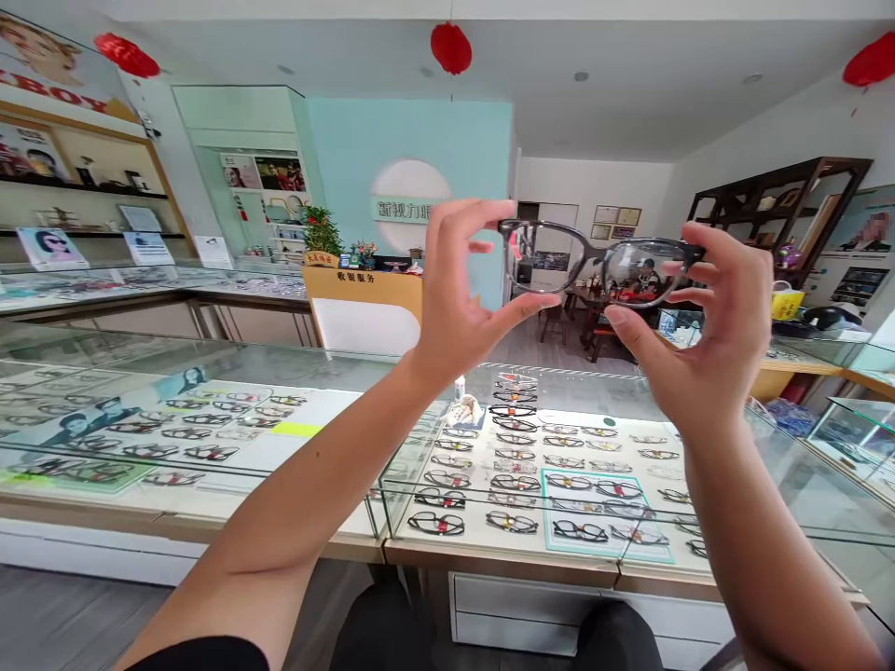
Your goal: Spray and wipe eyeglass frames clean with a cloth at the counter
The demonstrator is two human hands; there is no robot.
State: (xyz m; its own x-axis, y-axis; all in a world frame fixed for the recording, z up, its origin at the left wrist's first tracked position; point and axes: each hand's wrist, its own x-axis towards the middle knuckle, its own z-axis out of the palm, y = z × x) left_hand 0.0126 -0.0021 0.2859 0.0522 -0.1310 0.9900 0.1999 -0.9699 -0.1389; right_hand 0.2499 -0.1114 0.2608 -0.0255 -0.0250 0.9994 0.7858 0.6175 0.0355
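A pair of dark-rimmed eyeglasses [593,253] is held up in front of me, above the glass display case. My left hand [461,280] grips its left end, with the fingers at the upper corner and the thumb near the lower rim. At the other end, my right hand [720,317] pinches the frame, fingers at the hinge corner and thumb under the right lens. The room behind shows through both lenses. The temples are mostly hidden from view.
Below my arms, the glass display case [336,359] holds rows of eyeglasses [514,483]. A yellow-and-white counter [367,321] stands farther back. Side display cases run along the left and right. A person [647,278] shows through the right lens. Red lanterns [451,48] hang overhead.
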